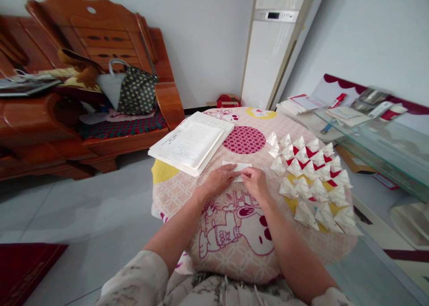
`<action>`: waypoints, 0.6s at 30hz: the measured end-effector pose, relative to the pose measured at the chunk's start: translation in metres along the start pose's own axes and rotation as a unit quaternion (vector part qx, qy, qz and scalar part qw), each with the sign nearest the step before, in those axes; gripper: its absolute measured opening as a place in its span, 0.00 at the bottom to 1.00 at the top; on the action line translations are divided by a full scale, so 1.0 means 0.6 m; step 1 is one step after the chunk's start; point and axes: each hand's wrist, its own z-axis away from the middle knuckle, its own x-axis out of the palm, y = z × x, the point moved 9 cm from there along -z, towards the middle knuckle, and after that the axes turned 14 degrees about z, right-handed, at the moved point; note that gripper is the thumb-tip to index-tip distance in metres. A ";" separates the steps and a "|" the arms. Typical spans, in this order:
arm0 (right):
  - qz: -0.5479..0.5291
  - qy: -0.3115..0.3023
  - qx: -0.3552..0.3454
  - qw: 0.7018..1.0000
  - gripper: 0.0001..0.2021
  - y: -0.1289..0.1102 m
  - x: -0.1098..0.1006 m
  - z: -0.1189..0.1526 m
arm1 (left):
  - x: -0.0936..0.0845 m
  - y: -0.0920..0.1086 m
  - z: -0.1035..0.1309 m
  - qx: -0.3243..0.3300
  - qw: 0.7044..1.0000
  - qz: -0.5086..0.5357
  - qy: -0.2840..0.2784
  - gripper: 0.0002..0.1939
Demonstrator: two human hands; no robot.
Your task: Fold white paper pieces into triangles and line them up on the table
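A small folded sheet of white paper [238, 166] lies flat on the round table in front of me. My left hand [220, 180] rests on its left part, fingers stretched out flat across it and pressing it down. At its right side my right hand [254, 180] is closed, thumb and fingers pinching the paper's edge. The two hands nearly meet over the sheet and hide part of its lower edge. To the right, several folded paper pieces [303, 187] with pointed tips stand in rows.
A stack of printed sheets [191, 142] lies at the table's left. The patterned tablecloth [231, 261] hangs over the near edge. Beyond the right side is a glass-topped table [385, 149] with papers and bowls. A wooden sofa [100, 42] with bags stands left; a tall white cabinet-like unit [273, 60] stands behind.
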 end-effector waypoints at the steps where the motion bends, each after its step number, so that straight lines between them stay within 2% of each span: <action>1: 0.021 -0.023 0.003 0.999 0.12 -0.002 0.010 0.001 | -0.001 0.001 0.000 0.000 1.000 0.003 0.002 0.25; 5: 0.095 -0.061 0.033 0.993 0.10 0.001 0.021 0.001 | -0.003 0.004 0.000 0.000 1.000 0.004 0.001 0.25; 11: 0.160 -0.080 0.025 0.983 0.09 -0.022 0.038 0.001 | -0.003 0.002 -0.001 0.006 1.000 0.013 0.010 0.23; 18: 0.183 -0.093 0.061 0.977 0.09 -0.018 0.038 -0.001 | -0.001 0.000 -0.001 0.012 1.000 0.013 0.015 0.22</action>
